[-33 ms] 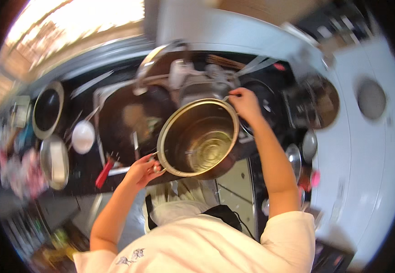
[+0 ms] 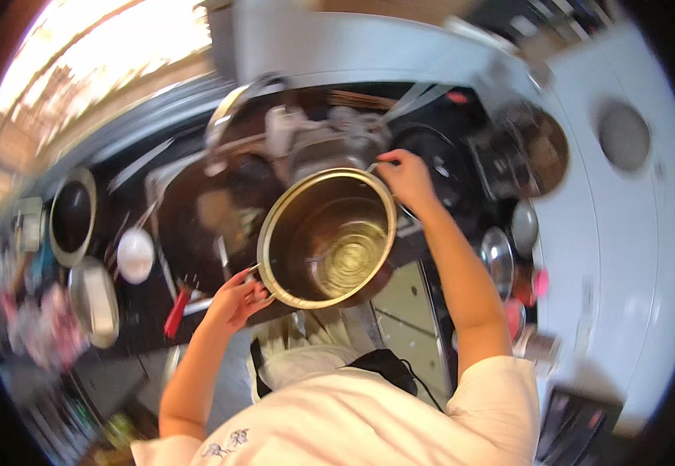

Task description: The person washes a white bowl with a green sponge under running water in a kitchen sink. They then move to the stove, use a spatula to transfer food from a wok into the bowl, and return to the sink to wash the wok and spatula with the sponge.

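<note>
A deep round metal pot with a pale rim hangs tilted between my two hands, in front of the counter. On its left side my left hand is closed around a loop handle. At the far right of the rim, my right hand grips the opposite handle. Pale yellowish rings show at the pot's bottom; whether liquid lies there I cannot tell. Behind the pot, to the left, sits a wide dark wok, partly covered by the pot.
A red-handled tool lies near the counter's front edge. To the left are a white ladle-like bowl, an oval metal dish and a dark round pan. A dark burner and metal bowls are on the right.
The whole view has shifted and turned slightly, so the counter's things sit a little further left. The pot stays in both hands, with nearly the same tilt.
</note>
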Demonstrator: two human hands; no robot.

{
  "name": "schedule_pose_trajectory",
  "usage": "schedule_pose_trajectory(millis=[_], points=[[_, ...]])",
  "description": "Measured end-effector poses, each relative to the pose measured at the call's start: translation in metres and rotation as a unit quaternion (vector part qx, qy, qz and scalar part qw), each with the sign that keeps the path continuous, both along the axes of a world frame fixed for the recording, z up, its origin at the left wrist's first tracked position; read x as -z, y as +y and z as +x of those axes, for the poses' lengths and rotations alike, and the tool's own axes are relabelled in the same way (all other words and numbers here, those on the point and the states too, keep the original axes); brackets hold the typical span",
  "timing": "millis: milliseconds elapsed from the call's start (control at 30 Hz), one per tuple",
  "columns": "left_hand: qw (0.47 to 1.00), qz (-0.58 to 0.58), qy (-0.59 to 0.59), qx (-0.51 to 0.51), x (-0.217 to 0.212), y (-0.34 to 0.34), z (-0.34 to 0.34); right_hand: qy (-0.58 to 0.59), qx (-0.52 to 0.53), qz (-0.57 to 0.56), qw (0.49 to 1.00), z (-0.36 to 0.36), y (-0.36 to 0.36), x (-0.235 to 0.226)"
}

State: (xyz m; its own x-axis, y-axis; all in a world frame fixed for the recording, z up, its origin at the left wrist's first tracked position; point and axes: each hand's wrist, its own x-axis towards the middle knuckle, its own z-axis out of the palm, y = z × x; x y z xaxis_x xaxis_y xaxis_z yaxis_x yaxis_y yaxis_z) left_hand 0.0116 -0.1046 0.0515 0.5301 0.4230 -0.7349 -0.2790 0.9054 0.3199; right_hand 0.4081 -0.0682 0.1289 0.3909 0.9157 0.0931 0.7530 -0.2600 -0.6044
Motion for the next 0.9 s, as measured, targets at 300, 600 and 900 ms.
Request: schedule_pose_trajectory(millis=[300, 600, 900], points=[[0.935, 0.205, 0.155, 0.246, -0.026, 0.057, 0.032, 0.209, 0.191, -0.037, 0.958, -0.011, -0.182, 0.001], [0.831, 0.353, 0.108, 0.417, -0.142, -0.006, 0.138, 0.398, 0.237, 0.046, 0.885, -0.01, -0.38, -0.119], [0.69, 0.521, 0.172, 0.472, -0.27, -0.143, 0.23, 0.344, 0.253, 0.161, 0.89, -0.012, -0.568, -0.103]])
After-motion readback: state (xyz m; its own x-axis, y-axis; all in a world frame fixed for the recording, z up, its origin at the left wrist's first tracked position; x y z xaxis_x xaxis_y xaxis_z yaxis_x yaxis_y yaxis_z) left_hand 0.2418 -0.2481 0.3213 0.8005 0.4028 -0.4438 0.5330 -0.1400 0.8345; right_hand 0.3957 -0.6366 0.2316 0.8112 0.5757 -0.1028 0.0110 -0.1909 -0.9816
